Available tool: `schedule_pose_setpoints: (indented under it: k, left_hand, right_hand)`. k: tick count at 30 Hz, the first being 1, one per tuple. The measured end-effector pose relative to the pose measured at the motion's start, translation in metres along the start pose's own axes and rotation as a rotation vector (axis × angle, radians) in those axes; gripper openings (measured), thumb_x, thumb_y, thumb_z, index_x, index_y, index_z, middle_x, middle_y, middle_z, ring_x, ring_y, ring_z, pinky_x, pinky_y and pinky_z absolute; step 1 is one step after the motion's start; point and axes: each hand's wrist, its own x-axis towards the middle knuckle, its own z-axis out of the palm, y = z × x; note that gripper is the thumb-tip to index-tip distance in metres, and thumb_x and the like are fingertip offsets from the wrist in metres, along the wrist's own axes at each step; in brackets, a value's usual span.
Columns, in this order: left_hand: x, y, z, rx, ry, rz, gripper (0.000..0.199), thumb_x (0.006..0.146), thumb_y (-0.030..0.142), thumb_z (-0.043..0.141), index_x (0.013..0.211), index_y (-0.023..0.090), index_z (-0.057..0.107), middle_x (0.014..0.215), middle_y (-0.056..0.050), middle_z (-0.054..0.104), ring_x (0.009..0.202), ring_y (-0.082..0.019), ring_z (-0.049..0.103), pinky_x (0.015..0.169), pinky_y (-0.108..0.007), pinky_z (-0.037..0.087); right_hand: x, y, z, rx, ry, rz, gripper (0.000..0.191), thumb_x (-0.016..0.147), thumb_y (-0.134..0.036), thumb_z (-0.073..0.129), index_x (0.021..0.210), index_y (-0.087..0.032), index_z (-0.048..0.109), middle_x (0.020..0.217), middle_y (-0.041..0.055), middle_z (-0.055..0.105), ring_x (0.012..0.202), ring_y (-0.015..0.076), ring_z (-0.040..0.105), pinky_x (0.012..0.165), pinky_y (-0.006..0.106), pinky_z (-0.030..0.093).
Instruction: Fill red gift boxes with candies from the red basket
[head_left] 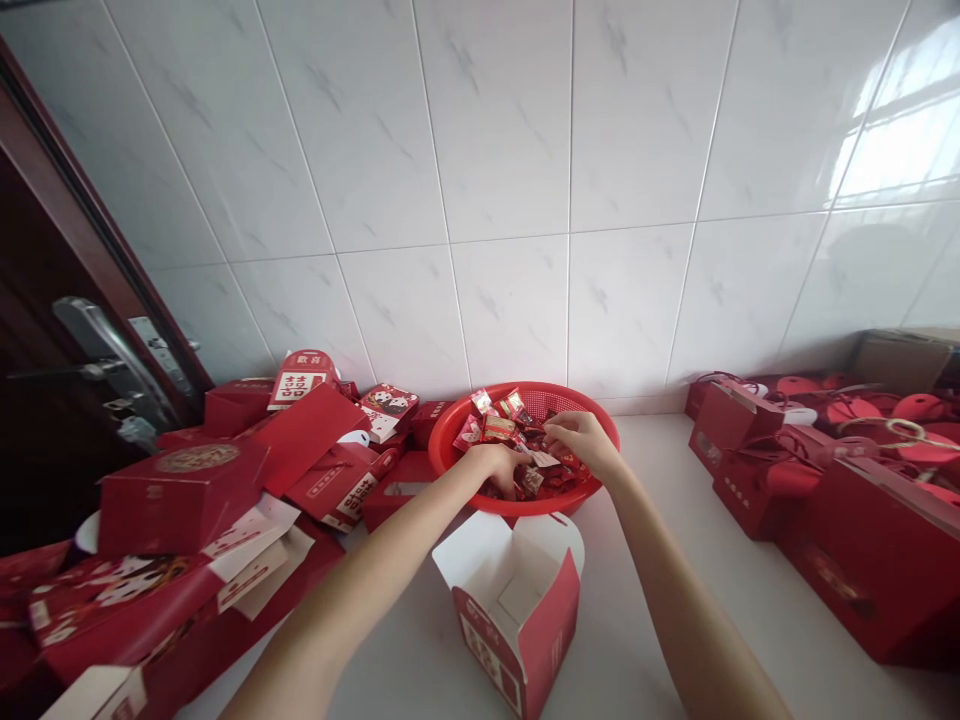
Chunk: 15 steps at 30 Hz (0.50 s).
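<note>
A red plastic basket (444, 440) with a perforated wall stands against the tiled wall and holds many small wrapped candies (498, 428). My left hand (501, 466) reaches over its near rim, fingers bent down among the candies; what they close on is hidden. To its right, my right hand (583, 440) is inside the basket too, its fingers bent and pressed together just above the candies. Anything in that pinch is too small to make out. Between my forearms, a red gift box (551, 620) stands upright with its top flaps spread, its white inside showing no contents.
Red gift boxes (187, 490) lie heaped on the left of the white tabletop (660, 470). More red boxes (847, 560) with cord handles stand in rows at right, near a cardboard box (907, 358). A dark door with a metal handle (112, 350) is at far left.
</note>
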Motion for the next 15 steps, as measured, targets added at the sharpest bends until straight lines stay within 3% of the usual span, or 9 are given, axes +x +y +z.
schedule_pose_setpoints:
  k: [3,6,12,15]
  left_hand:
    - [-0.009,0.013,-0.003,0.153,-0.104,-0.112,0.093,0.052,0.030,0.083,0.141,0.030,0.056,0.137,-0.011,0.065,0.114,-0.033,0.066,0.083,-0.033,0.056]
    - [-0.016,0.016,-0.007,0.138,-0.105,-0.061,0.076,0.056,0.028,0.080,0.130,0.027,0.064,0.128,-0.009,0.069,0.109,-0.032,0.067,0.078,-0.031,0.055]
    - [-0.016,0.000,-0.009,-0.092,-0.018,0.121,0.033,0.060,0.023,0.078,0.093,0.024,0.074,0.101,-0.002,0.074,0.100,-0.027,0.068,0.078,-0.031,0.051]
    - [-0.013,-0.007,-0.010,-0.300,0.175,0.218,0.029,0.061,0.020,0.079,0.089,0.022,0.072,0.096,-0.002,0.072,0.103,-0.026,0.065,0.086,-0.032,0.050]
  right_hand:
    - [0.000,0.000,0.000,-0.020,0.005,0.015,0.006,0.077,-0.019,0.068,0.072,-0.016,0.069,0.066,0.0030,0.070,0.056,0.0133,0.064,0.053,0.022,0.052]
    - [-0.001,0.000,0.000,-0.024,0.019,0.023,0.006,0.077,-0.021,0.069,0.072,-0.016,0.069,0.067,0.0032,0.070,0.056,0.0137,0.064,0.052,0.023,0.052]
    - [0.002,0.004,-0.002,-0.025,-0.002,-0.006,0.008,0.075,-0.025,0.073,0.074,-0.017,0.070,0.070,0.0043,0.071,0.058,0.0149,0.064,0.053,0.025,0.051]
    - [0.003,0.005,-0.003,-0.053,0.042,-0.016,0.009,0.075,-0.026,0.073,0.077,-0.017,0.072,0.077,0.0056,0.073,0.067,0.0172,0.067,0.059,0.027,0.054]
